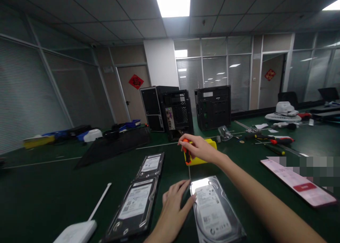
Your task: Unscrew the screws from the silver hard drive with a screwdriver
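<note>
A silver hard drive (212,207) with a white label lies flat in front of me. My left hand (174,204) holds its left edge, thumb on the top face and index finger at the far left corner. Above that corner, my right hand (195,147) grips the orange and black handle of a screwdriver (187,156). The shaft points down, its tip close to the drive's corner; I cannot tell whether it touches a screw. Just behind the right hand sits a yellow object (209,145), partly hidden.
Two black hard drives (135,198) (151,165) lie to the left, near a white device (77,232) with a thin arm. A phone (297,182) and several hand tools (281,140) lie right. Computer cases (175,112) (214,108) stand behind on the green table (53,186).
</note>
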### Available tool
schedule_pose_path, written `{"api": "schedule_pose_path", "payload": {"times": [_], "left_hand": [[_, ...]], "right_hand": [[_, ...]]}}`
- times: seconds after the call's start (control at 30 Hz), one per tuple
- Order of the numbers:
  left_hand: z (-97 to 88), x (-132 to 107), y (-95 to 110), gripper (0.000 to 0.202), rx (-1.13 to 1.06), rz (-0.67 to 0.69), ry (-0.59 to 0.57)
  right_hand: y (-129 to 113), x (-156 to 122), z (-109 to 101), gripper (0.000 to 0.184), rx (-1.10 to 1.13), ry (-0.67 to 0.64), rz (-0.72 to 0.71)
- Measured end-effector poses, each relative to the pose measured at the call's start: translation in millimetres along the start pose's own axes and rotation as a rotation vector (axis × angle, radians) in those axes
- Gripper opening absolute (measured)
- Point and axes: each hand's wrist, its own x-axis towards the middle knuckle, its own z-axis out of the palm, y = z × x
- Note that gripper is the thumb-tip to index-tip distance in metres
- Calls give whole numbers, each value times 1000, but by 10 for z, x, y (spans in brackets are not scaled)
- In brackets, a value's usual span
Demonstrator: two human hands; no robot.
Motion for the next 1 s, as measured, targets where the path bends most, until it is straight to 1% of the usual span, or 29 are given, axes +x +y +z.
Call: {"api": "schedule_pose_path", "payload": {"times": [0.13, 0.3, 0.4, 0.5, 0.6, 0.87, 0.93, 1.0], "left_hand": [[-40, -31, 56, 46, 7, 14, -37], [-58, -49, 95, 52, 25, 26, -79], [-58, -52, 93, 54, 33, 31, -85], [-56, -54, 85, 54, 38, 31, -87], [-51, -51, 74, 54, 38, 29, -88], [-41, -26, 44, 53, 45, 30, -92], [-38, -25, 41, 52, 48, 32, -93], [-35, -25, 41, 53, 53, 32, -90]], "right_hand": [[51, -5, 8, 32, 58, -8, 22], [58, -30, -12, 31, -38, 45, 21], [44, -32, -41, 31, -19, 7, 42], [29, -25, -71, 29, 67, -65, 50], [27, -15, -81, 27, 118, -81, 47], [18, -17, -75, 34, -58, -20, 19], [8, -18, -73, 34, -55, -18, 21], [6, -15, -62, 32, -2, -48, 27]]}}
